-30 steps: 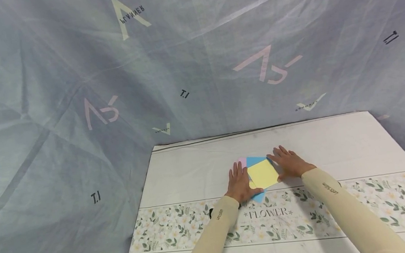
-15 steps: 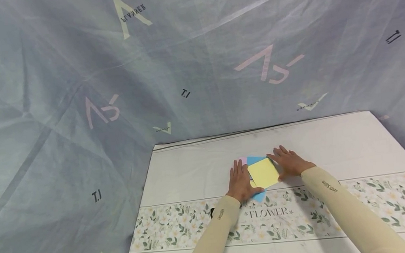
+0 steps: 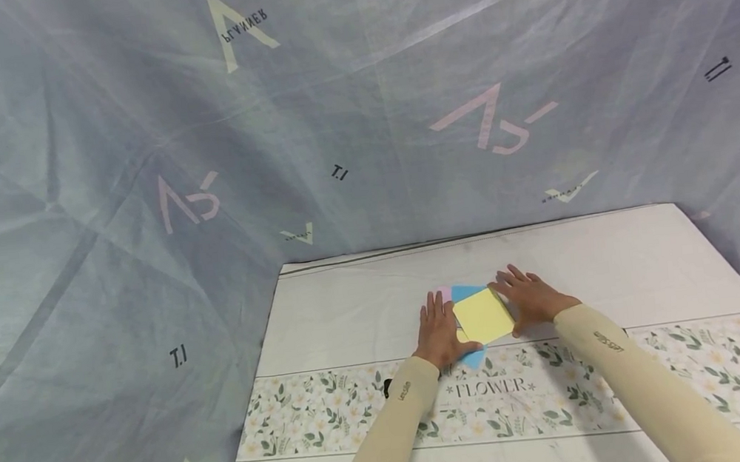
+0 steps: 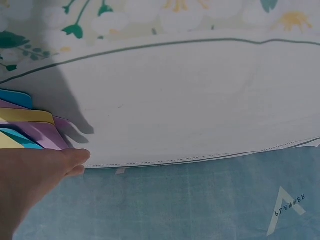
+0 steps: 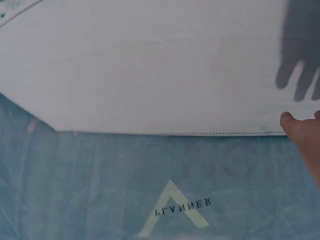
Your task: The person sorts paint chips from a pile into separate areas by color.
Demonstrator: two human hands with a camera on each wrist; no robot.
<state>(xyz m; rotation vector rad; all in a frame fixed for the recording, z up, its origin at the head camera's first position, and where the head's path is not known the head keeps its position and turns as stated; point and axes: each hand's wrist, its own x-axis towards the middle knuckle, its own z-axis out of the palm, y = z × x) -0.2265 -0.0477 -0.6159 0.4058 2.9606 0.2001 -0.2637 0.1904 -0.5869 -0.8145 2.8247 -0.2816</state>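
The left hand (image 3: 438, 334) at nine o'clock and right hand (image 3: 532, 298) at three, grips spread apart, flank a flat yellow square (image 3: 483, 315) atop fanned, round-cornered coloured sheets (image 4: 42, 133).

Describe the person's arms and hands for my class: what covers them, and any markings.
The left hand and right hand are bare. The left sleeve and right sleeve are cream, close-fitting and end at the wrists. Each carries small dark lettering near the wrist, seemingly "Let's Slim". A small black object, unidentifiable here, shows beside the left sleeve.
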